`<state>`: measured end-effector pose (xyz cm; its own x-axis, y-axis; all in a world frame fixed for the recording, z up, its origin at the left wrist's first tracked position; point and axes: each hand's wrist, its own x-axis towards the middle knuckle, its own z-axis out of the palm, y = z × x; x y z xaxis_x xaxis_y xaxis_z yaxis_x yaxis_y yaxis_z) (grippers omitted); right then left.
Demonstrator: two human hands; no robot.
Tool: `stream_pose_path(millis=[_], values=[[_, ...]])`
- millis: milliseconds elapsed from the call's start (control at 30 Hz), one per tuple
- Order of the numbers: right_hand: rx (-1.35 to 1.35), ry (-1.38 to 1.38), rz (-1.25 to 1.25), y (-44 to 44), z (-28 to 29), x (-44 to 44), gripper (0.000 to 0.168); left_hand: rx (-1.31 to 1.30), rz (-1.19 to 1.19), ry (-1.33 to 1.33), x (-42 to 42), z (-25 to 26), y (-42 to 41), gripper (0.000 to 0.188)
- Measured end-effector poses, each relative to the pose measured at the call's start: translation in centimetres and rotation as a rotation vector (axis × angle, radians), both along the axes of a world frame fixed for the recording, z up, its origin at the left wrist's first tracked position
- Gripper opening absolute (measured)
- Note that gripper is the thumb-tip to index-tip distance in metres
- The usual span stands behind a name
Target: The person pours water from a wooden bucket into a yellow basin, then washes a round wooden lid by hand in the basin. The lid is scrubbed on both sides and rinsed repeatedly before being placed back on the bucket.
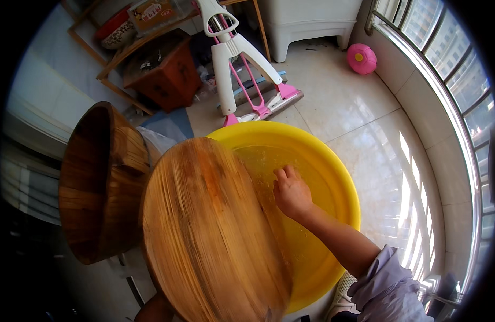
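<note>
A round wooden board (215, 225) leans at a tilt over the left half of a yellow plastic basin (346, 193). At its lower left edge, my left hand (155, 309) supports it from behind; only the wrist area shows and the fingers are hidden. My right hand (293, 191) is over the shallow water (257, 159) in the basin, right of the board's edge. Its fingers are bent and slightly apart, with nothing visible in them. Left of the board, a wooden tub (129, 193) lies tipped, its mouth facing left.
A white and pink squeeze mop (227, 76) stands behind the basin. Beyond it are a reddish-brown planter (167, 80) and a wooden shelf rack (114, 62). A pink ball (362, 59) rests by the wall, below a window with a metal railing (444, 106). My shoe (343, 296) is beside the basin.
</note>
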<state>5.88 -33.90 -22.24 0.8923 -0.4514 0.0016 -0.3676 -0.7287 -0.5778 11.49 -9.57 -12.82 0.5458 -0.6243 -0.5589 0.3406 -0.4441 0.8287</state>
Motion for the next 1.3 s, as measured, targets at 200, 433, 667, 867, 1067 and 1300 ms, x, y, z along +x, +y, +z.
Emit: stream_pose_path(millis=[200, 433, 667, 867, 1067, 1300], values=[[1.465, 0.28, -0.106, 0.0, 3.0, -1.6, 0.031, 0.011, -0.024, -0.012, -0.4, 0.1, -0.2, 0.05], [0.751, 0.044, 0.334, 0.0, 9.7, -2.3, 0.027, 0.011, -0.03, -0.02, -0.7, 0.3, -0.1, 0.049], [-0.015, 0.315, 0.009, -3.2, -1.1, -3.9, 0.025, 0.011, -0.056, -0.015, -1.0, 0.3, -0.3, 0.049], [1.767, 0.127, 0.045, 0.2, 9.5, -2.8, 0.032, 0.022, -0.044, -0.005, -1.0, 0.0, 0.4, 0.048], [0.425, -0.121, 0.206, -2.7, 7.2, -1.4, 0.031, 0.02, -0.061, -0.03, -1.2, 0.7, 1.1, 0.048], [0.934, 0.329, -0.122, -4.1, 0.5, -3.4, 0.031, 0.003, -0.124, -0.012, -1.5, 0.1, 0.3, 0.047]])
